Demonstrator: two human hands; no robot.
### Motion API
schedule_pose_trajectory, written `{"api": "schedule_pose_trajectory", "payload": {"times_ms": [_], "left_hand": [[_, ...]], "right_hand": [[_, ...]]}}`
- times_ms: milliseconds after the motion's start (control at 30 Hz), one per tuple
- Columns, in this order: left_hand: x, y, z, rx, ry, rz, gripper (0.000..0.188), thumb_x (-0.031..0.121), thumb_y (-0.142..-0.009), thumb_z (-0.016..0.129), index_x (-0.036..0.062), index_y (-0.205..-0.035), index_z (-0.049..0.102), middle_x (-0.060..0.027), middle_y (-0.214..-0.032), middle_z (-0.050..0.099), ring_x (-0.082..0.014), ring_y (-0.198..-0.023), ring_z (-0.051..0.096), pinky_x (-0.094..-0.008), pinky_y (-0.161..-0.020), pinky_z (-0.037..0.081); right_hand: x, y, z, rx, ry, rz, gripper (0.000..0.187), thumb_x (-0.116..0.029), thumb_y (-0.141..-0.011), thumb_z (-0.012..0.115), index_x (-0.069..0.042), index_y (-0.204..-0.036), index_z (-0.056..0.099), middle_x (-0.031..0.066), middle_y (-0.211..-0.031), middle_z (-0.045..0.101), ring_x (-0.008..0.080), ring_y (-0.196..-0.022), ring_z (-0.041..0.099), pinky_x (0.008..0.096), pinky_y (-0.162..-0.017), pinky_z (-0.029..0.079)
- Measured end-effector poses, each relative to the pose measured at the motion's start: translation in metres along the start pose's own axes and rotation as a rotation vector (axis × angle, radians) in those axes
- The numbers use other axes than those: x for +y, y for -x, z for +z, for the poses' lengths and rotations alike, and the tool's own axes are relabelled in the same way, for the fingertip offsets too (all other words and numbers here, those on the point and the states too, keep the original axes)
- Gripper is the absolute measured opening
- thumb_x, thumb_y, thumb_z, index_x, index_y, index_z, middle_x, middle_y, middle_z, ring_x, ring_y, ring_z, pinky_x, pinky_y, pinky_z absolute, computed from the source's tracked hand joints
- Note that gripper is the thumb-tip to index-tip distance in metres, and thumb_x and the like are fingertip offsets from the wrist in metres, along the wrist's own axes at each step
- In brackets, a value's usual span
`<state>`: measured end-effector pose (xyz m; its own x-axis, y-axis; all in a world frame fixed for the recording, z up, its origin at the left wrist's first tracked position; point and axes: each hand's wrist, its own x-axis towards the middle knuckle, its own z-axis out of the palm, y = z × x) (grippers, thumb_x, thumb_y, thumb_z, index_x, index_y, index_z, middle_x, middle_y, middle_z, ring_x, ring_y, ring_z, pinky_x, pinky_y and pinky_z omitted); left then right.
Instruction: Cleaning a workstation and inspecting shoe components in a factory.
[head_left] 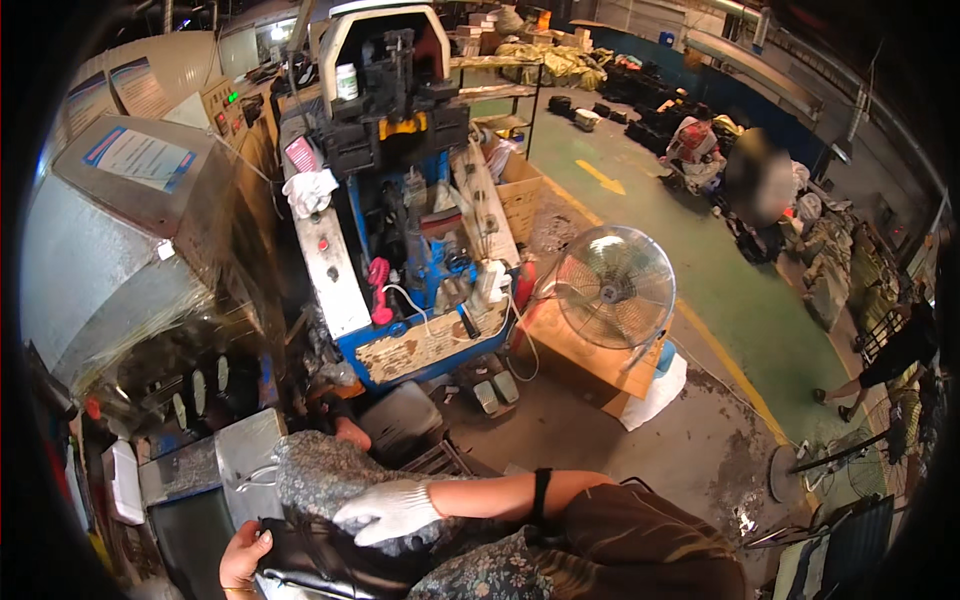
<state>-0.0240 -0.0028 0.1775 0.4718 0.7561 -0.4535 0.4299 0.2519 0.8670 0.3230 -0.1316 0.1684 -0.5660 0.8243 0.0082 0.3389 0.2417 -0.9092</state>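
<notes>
My left hand (243,556), bare, is closed on the edge of a black, shiny, leather-like piece (335,557) low in the view. Its thumb is up on top and the fingers are mostly hidden. My right hand (392,510) wears a white knit glove. It lies with fingers stretched leftward over the black piece and the dark floral cloth (330,475) across my lap. A pair of pliers (258,478) rests on the metal surface (248,445) just beyond my left hand.
Ahead stands a blue-framed machine (415,365) with a pink handset (379,290) on it. Foot pedals (492,392) sit on the floor. A fan (612,290) tops a cardboard box (575,360) to the right. A grey metal housing (110,220) fills the left. People sit and stand far right.
</notes>
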Motion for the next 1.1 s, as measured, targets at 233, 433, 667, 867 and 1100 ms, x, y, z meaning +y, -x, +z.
{"api": "schedule_pose_trajectory", "payload": {"times_ms": [233, 433, 667, 867, 1100], "left_hand": [[-0.010, -0.047, 0.001, 0.021, -0.278, -0.178, 0.051, 0.031, -0.076, 0.085, -0.0039, -0.107, 0.065, -0.0084, -0.093, 0.068, -0.0181, -0.083, 0.061, -0.0306, -0.078, 0.049], [-0.019, -0.054, 0.038, 0.029, 0.033, -0.057, 0.051, 0.032, -0.076, 0.084, -0.0038, -0.107, 0.065, -0.0086, -0.093, 0.068, -0.0194, -0.083, 0.063, -0.0317, -0.078, 0.050], [-0.018, -0.055, 0.092, 0.026, 0.380, 0.090, 0.050, 0.032, -0.077, 0.083, -0.0036, -0.107, 0.066, -0.0089, -0.094, 0.069, -0.0209, -0.083, 0.064, -0.0330, -0.078, 0.052], [-0.066, -0.007, 0.104, 0.222, 0.735, 0.133, 0.049, 0.033, -0.077, 0.082, -0.0035, -0.107, 0.066, -0.0091, -0.094, 0.070, -0.0222, -0.082, 0.065, -0.0342, -0.078, 0.053], [-0.116, 0.155, 0.111, 0.632, 1.088, -0.032, 0.042, 0.019, -0.080, 0.075, -0.0040, -0.115, 0.065, -0.0136, -0.108, 0.071, -0.0258, -0.097, 0.068, -0.0391, -0.091, 0.055]], "right_hand": [[0.041, 0.033, 0.060, 0.001, 0.317, -0.076, 0.036, -0.032, -0.086, 0.062, -0.004, -0.110, 0.061, 0.0197, -0.095, 0.066, 0.0386, -0.091, 0.064, 0.0484, -0.080, 0.049], [0.057, 0.028, 0.062, 0.016, 0.205, 0.036, 0.029, -0.027, -0.088, 0.056, -0.007, -0.105, 0.069, 0.0161, -0.098, 0.069, 0.0356, -0.094, 0.065, 0.0463, -0.082, 0.050], [0.060, 0.038, 0.060, 0.009, 0.238, 0.077, 0.027, -0.027, -0.089, 0.055, -0.008, -0.102, 0.069, 0.0160, -0.096, 0.069, 0.0357, -0.093, 0.065, 0.0458, -0.081, 0.050], [0.051, 0.023, 0.049, -0.048, 0.214, 0.041, 0.025, -0.026, -0.091, 0.053, -0.011, -0.103, 0.069, 0.0135, -0.099, 0.069, 0.0340, -0.094, 0.065, 0.0448, -0.082, 0.050], [0.042, 0.027, 0.022, -0.120, 0.342, 0.236, 0.031, -0.026, -0.092, 0.053, -0.010, -0.114, 0.067, 0.0140, -0.108, 0.069, 0.0343, -0.098, 0.065, 0.0436, -0.087, 0.052]]}}
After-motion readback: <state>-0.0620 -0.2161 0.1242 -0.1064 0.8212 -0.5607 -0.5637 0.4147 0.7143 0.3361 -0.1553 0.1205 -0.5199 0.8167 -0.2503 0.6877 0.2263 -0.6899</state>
